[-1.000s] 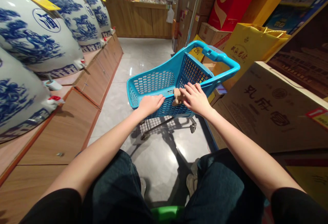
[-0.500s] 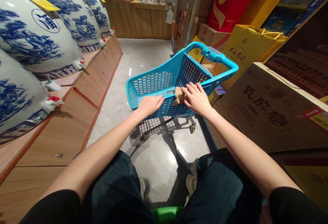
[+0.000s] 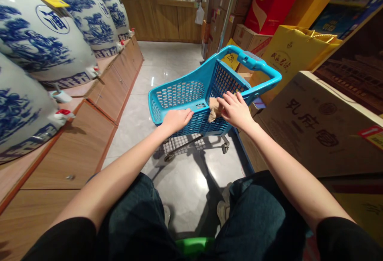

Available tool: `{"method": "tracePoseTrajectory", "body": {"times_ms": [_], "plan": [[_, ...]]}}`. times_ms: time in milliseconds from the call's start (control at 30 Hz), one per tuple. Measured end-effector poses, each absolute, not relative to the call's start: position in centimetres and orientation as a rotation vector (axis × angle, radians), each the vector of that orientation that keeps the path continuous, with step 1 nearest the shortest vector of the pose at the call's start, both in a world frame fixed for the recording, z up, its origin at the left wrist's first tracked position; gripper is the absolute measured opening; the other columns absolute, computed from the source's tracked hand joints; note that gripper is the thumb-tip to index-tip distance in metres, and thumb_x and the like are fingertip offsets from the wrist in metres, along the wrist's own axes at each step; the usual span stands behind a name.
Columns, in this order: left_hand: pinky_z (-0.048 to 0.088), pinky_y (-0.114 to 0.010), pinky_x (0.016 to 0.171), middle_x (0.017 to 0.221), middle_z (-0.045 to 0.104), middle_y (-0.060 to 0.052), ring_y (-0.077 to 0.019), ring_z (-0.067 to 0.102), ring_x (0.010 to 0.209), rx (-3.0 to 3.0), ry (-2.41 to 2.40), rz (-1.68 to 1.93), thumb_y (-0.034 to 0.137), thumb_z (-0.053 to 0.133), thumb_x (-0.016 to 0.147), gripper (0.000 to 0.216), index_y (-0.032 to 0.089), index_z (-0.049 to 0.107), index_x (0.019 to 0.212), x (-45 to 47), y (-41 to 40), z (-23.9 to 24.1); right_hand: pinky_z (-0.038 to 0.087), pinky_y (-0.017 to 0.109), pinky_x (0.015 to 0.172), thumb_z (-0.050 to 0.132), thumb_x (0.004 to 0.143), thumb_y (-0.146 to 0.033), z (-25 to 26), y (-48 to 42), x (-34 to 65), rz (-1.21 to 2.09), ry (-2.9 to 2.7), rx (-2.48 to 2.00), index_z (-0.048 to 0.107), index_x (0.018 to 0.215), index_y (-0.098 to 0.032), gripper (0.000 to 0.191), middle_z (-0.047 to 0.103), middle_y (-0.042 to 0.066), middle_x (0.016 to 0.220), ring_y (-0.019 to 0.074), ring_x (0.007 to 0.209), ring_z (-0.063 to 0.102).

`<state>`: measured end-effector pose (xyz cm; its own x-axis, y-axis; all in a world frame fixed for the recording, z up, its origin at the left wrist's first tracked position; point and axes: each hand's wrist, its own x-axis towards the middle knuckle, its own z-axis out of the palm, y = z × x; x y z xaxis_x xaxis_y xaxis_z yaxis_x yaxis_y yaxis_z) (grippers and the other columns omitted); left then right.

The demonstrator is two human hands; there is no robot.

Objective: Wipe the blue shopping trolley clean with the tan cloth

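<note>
A blue plastic shopping cart [image 3: 179,89] stands sideways in front of me, its handle toward the right. My left hand [image 3: 177,120] is closed over the near rim of the basket. Farther right along that same rim, my right hand [image 3: 236,109] presses a crumpled light-brown cloth [image 3: 214,109] against the edge, fingers over the rim. Part of the cloth hangs down the outer side of the mesh; the rest is hidden under the hand. Inside, the bottom of the basket shows in part, and a mesh flap [image 3: 230,79] stands near the handle.
Large blue-and-white jars [image 3: 44,42] with taps line a wooden cabinet [image 3: 60,149] on the left. Cartons [image 3: 323,125] and a yellow gift bag [image 3: 295,50] crowd the right side. A wooden counter [image 3: 161,18] with packaged goods stands behind. Something green [image 3: 196,247] is below me.
My right hand has slid a little to the right along the rim with the cloth. The left hand keeps its hold on the rim.
</note>
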<state>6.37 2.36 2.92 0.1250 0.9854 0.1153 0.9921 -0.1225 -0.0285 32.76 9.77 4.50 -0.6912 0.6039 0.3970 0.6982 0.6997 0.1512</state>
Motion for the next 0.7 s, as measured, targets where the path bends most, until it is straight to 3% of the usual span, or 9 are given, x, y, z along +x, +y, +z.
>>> {"method": "tracePoseTrajectory", "body": {"times_ms": [133, 233, 367, 500, 600, 700], "plan": [[0.052, -0.035, 0.074, 0.106, 0.08, -0.013, -0.0311, 0.076, 0.098, -2.266, -1.997, -0.039, 0.047, 0.021, 0.109, 0.056, 0.02, 0.07, 0.117, 6.5, 2.4, 3.1, 0.021, 0.065, 0.124, 0.054, 0.093, -0.025, 3.9, 9.5, 32.5, -0.438, -2.534, -1.106, 0.054, 0.148, -0.008, 0.057, 0.051, 0.025, 0.155, 0.0422, 0.15, 0.037], [0.052, -0.034, 0.073, 0.106, 0.08, -0.013, -0.0309, 0.076, 0.097, -2.262, -2.009, -0.035, 0.047, 0.022, 0.109, 0.056, 0.02, 0.07, 0.117, 6.5, 2.3, 3.2, 0.022, 0.064, 0.123, 0.057, 0.092, -0.026, 3.2, 8.3, 31.3, -0.404, -2.632, -0.972, 0.047, 0.155, -0.013, 0.065, 0.045, 0.022, 0.161, 0.0422, 0.153, 0.032], [0.052, -0.034, 0.074, 0.107, 0.08, -0.013, -0.0313, 0.076, 0.099, -2.268, -2.017, -0.024, 0.047, 0.022, 0.11, 0.055, 0.02, 0.07, 0.118, 6.5, 2.2, 3.4, 0.026, 0.058, 0.125, 0.054, 0.093, -0.022, 3.8, 8.6, 31.7, -0.381, -2.678, -0.877, 0.052, 0.151, -0.018, 0.058, 0.051, 0.016, 0.158, 0.0351, 0.15, 0.039], [0.052, -0.035, 0.074, 0.108, 0.08, -0.013, -0.0325, 0.076, 0.1, -2.274, -2.013, -0.021, 0.047, 0.021, 0.11, 0.056, 0.02, 0.07, 0.118, 6.5, 2.2, 3.4, 0.025, 0.06, 0.124, 0.049, 0.096, -0.023, 4.5, 10.0, 33.1, -0.429, -2.535, -1.062, 0.061, 0.14, -0.011, 0.047, 0.059, 0.021, 0.148, 0.0377, 0.146, 0.044], [0.052, -0.036, 0.073, 0.107, 0.08, -0.014, -0.0329, 0.076, 0.1, -2.273, -2.011, -0.027, 0.047, 0.021, 0.11, 0.056, 0.02, 0.07, 0.119, 6.4, 2.2, 3.3, 0.023, 0.065, 0.123, 0.054, 0.093, -0.026, 4.1, 9.3, 32.6, -0.45, -2.512, -1.09, 0.057, 0.143, -0.006, 0.054, 0.056, 0.025, 0.149, 0.0429, 0.148, 0.04], [0.052, -0.036, 0.072, 0.108, 0.079, -0.014, -0.0336, 0.076, 0.099, -2.276, -2.005, -0.032, 0.047, 0.022, 0.11, 0.056, 0.02, 0.07, 0.119, 6.3, 2.3, 3.1, 0.023, 0.064, 0.124, 0.057, 0.092, -0.026, 3.5, 8.0, 31.3, -0.439, -2.614, -0.944, 0.05, 0.151, -0.01, 0.062, 0.051, 0.022, 0.155, 0.0413, 0.15, 0.038]]}}
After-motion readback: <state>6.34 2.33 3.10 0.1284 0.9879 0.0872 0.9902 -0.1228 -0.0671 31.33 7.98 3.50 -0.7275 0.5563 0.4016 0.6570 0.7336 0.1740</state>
